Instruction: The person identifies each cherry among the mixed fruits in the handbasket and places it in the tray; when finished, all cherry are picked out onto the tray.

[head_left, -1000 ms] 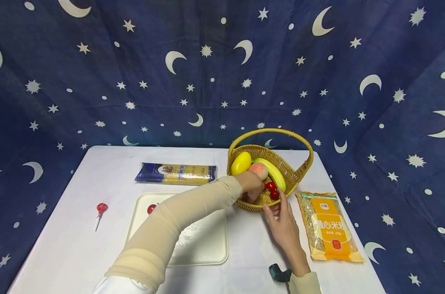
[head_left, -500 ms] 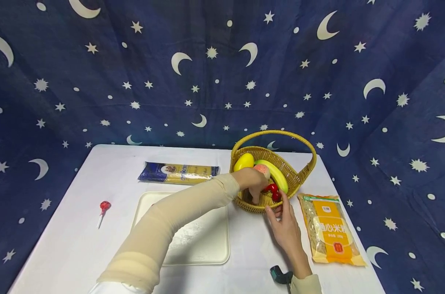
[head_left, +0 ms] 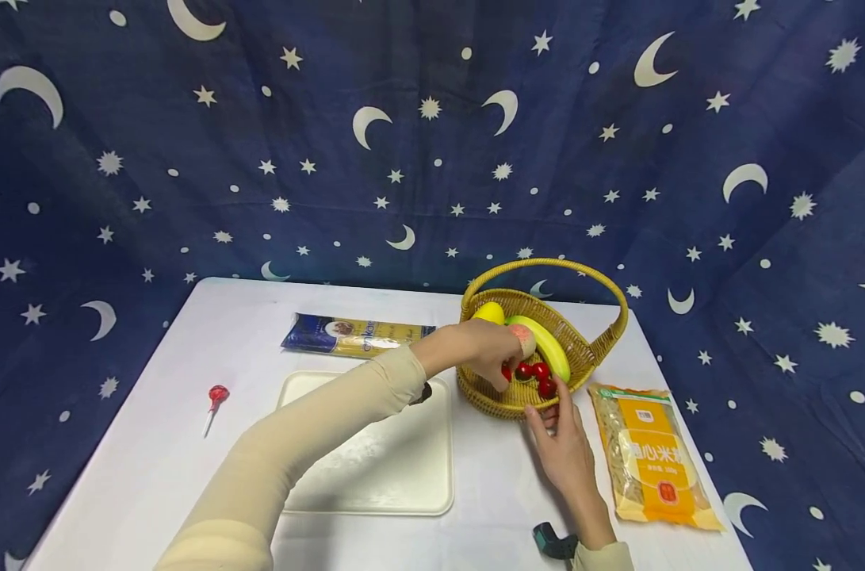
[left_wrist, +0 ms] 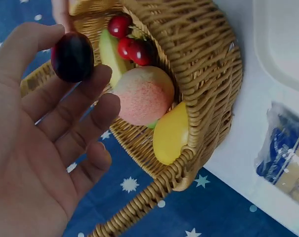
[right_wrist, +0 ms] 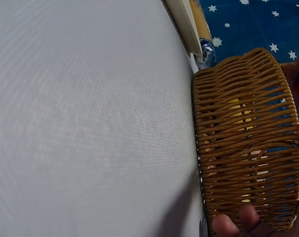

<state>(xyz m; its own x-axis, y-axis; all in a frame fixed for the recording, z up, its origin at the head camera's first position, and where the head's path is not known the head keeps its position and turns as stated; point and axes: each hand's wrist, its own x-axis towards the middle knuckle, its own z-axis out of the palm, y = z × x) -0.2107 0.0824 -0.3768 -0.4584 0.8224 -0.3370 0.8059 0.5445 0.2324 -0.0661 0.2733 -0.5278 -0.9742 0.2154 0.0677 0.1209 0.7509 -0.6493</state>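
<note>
Pinching a dark red fruit (left_wrist: pixel 72 57), the left hand (head_left: pixel 485 347) hangs over the left side of the wicker basket (head_left: pixel 487 404), whose near right rim the right hand (head_left: pixel 568 456) grips. Fruit transfer appears in hand (inward or outward, unclear); the next move calls for a steady basket. White table (head_left: pixel 492 496) below; moon-and-star cloth (head_left: pixel 439 79) at the far side.

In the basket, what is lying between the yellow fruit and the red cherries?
The peach lies between the yellow fruit and the cherries; the left wrist view shows this.
</note>
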